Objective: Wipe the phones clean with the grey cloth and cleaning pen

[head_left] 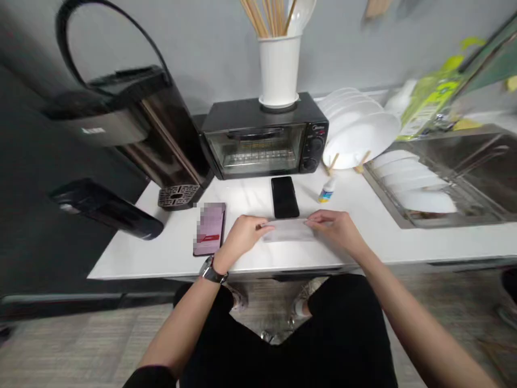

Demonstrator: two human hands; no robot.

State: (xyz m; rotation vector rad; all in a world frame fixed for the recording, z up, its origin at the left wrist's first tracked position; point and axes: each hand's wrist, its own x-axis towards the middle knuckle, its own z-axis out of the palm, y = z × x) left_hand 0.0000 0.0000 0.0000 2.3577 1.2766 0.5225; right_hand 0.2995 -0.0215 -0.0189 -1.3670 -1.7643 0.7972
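A thin, whitish translucent sheet (290,230) lies low over the white counter, stretched between both hands. My left hand (247,235) pinches its left end between thumb and fingers. At the right end, my right hand (332,227) grips the upper corner the same way. Just beyond the sheet is a black phone (285,197), face up. Another phone (210,230) with a lit pinkish screen lies left of my left wrist. A small white bottle with a blue and yellow label (327,191) stands beyond my right hand.
Behind are a toaster oven (264,141) with a white utensil cup (280,70) on top, and racked plates (361,132). A coffee machine (161,134) and dark cylinder (107,209) are left. The sink (476,161) with dishes is right. The counter's front edge (283,268) is near.
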